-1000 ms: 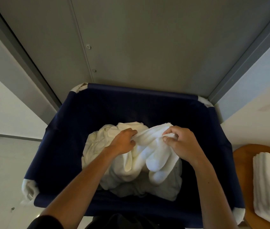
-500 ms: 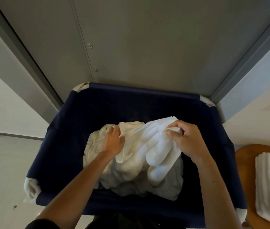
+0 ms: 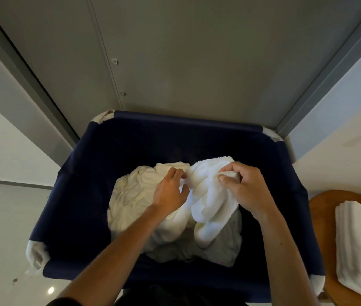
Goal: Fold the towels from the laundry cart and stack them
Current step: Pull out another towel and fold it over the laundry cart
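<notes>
Looking down through the head camera, I saw both hands inside the dark blue laundry cart point(image 3: 75, 206). The right hand point(image 3: 243, 186) pinched the edge of a white towel point(image 3: 208, 199) between thumb and forefinger, and its other fingers were curled behind this edge. The left hand point(image 3: 170, 191) was just beside it, with the fingers curled round a fold of the same towel. The towel hung down from the two hands, and its lower part lay on a pile point(image 3: 135, 195) of crumpled cream-white towels. This pile reached out to the left of the left hand and lay under both wrists. The cloth walls of the laundry cart stood around the hands on all sides.

Well to the right of the right hand, outside the cart, a stack of folded towels point(image 3: 360, 246) lay on a wooden table point(image 3: 321, 208) with a curved edge. Beyond the hands, behind the far rim of the cart, stood a grey metal door point(image 3: 197, 51). To the left of the left forearm I saw a pale, shiny floor point(image 3: 2, 228).
</notes>
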`<action>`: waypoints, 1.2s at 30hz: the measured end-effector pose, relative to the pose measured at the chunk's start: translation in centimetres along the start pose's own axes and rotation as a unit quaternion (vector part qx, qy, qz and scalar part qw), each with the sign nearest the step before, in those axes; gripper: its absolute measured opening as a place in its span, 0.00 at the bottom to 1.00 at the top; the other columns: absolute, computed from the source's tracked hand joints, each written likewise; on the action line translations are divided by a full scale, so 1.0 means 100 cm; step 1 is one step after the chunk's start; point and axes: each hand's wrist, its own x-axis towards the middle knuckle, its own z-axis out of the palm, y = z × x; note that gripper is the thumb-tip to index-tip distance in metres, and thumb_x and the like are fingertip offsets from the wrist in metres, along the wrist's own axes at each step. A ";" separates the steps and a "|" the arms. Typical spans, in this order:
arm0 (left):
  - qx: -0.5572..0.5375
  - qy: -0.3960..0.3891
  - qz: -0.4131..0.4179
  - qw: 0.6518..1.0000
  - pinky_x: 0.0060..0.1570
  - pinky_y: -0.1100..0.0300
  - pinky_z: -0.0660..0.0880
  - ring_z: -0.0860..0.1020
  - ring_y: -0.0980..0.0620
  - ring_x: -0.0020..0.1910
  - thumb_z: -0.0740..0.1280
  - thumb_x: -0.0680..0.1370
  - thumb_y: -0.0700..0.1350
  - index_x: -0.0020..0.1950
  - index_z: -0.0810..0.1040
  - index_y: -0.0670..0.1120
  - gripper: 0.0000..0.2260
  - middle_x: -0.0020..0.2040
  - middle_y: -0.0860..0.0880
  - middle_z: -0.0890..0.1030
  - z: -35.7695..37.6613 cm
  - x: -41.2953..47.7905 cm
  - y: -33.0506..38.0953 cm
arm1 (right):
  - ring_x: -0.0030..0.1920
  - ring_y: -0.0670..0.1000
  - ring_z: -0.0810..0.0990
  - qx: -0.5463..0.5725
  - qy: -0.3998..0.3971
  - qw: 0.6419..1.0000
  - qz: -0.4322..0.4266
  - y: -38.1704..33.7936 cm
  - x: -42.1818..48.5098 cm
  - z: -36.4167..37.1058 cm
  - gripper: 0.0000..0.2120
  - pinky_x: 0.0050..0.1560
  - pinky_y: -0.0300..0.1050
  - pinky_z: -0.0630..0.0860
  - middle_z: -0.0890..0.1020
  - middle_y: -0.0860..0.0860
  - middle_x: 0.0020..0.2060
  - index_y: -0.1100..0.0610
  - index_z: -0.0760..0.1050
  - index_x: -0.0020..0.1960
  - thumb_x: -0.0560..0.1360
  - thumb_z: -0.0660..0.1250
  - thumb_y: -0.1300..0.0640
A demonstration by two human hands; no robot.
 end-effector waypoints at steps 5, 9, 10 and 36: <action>0.010 0.008 -0.033 0.999 0.38 0.58 0.71 0.76 0.49 0.41 0.65 0.77 0.46 0.54 0.72 0.43 0.10 0.48 0.50 0.74 -0.002 0.005 0.005 | 0.45 0.44 0.80 -0.012 -0.030 0.999 -0.023 -0.001 -0.002 0.003 0.03 0.46 0.36 0.76 0.82 0.46 0.41 0.56 0.80 0.44 0.74 0.68 0.62; 0.021 0.003 -0.047 0.999 0.34 0.58 0.68 0.77 0.45 0.39 0.59 0.77 0.38 0.49 0.71 0.41 0.03 0.42 0.47 0.73 -0.001 0.007 -0.006 | 0.44 0.42 0.80 -0.003 -0.030 0.999 -0.028 0.000 -0.003 0.002 0.04 0.45 0.36 0.75 0.83 0.45 0.41 0.55 0.80 0.43 0.74 0.68 0.62; 0.023 0.001 -0.053 0.998 0.34 0.58 0.67 0.77 0.44 0.39 0.59 0.77 0.37 0.49 0.72 0.40 0.04 0.42 0.47 0.73 -0.001 0.006 -0.011 | 0.44 0.42 0.80 0.005 -0.024 0.999 -0.026 0.001 -0.003 0.001 0.04 0.44 0.35 0.75 0.83 0.45 0.40 0.55 0.80 0.43 0.74 0.68 0.62; 0.027 -0.021 -0.251 0.967 0.37 0.52 0.77 0.76 0.47 0.34 0.55 0.80 0.44 0.43 0.71 0.42 0.10 0.39 0.44 0.78 -0.042 -0.014 -0.067 | 0.37 0.44 0.75 0.014 0.150 0.985 0.086 0.031 0.027 0.028 0.04 0.32 0.34 0.68 0.78 0.50 0.40 0.58 0.75 0.48 0.76 0.63 0.61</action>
